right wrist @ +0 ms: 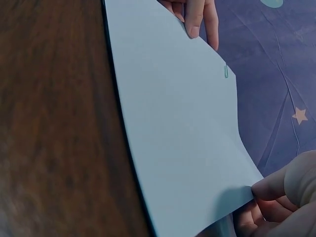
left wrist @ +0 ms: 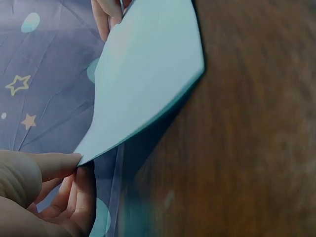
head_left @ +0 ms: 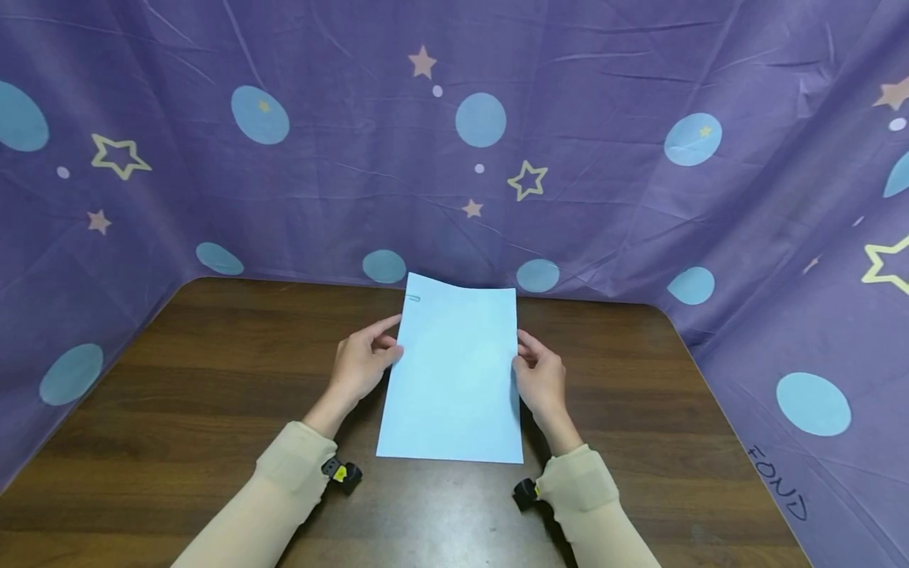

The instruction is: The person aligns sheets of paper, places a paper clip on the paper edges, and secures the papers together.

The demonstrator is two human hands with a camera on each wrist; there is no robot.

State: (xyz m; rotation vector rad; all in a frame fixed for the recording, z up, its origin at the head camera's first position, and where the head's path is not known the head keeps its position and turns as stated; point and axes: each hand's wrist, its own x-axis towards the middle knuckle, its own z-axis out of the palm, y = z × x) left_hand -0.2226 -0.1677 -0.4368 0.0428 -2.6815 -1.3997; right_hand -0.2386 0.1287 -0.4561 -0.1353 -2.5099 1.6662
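A sheaf of pale blue-white paper [head_left: 454,379] is held by its two long sides, its far end raised from the table. My left hand [head_left: 360,361] pinches the left edge between thumb and fingers. On the opposite edge, my right hand [head_left: 541,379] grips with the thumb on top and the fingers behind. A small green paper clip [right wrist: 226,71] sits at the far left corner of the paper. The near edge of the paper lies low, at or close to the tabletop. How many sheets there are, I cannot tell.
The brown wooden table [head_left: 248,379] extends around the paper on both sides. A purple curtain [head_left: 341,158] with blue dots and stars stands close behind the table's far edge and along both sides. Each wrist carries a small black camera [head_left: 346,476].
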